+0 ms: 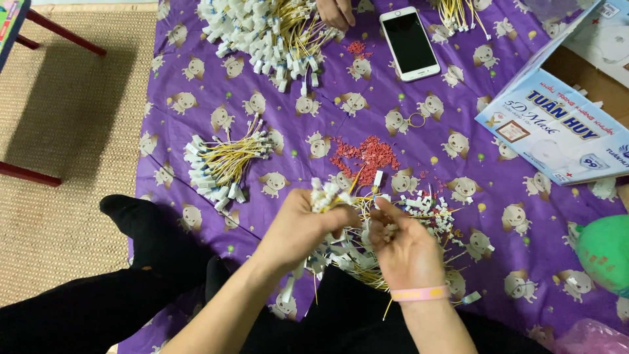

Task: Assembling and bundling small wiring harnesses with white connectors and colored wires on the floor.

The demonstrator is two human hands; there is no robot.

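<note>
At nine o'clock, a woven mat (72,131) with dark red furniture legs (65,33) across it. Further right, a purple cloth (288,131) printed with cartoon dogs, spread over the floor. On the cloth at about ten o'clock from the hands, a tied bundle of yellow wires (223,164) with white connector ends, lying flat. At twelve o'clock, a large heap of the same wires (268,33), with another person's hand (337,12) touching its right edge. Near centre, left hand (301,226) closed tight around a clutch of white-tipped wires (327,195), tips poking up out of the fist. Just beside it at three o'clock, right hand (403,246) with fingers narrowly pinched on wire ends of the loose pile (419,216) beneath, a pink wristband (419,294) on the wrist. Above the hands, a scatter of small red bits (367,154). At one o'clock, a white phone (409,42) lying face up, screen dark. At two o'clock, an open cardboard box (557,124) with a blue-and-white flap. At four o'clock, a green balloon-like thing (606,252) at the edge.
</note>
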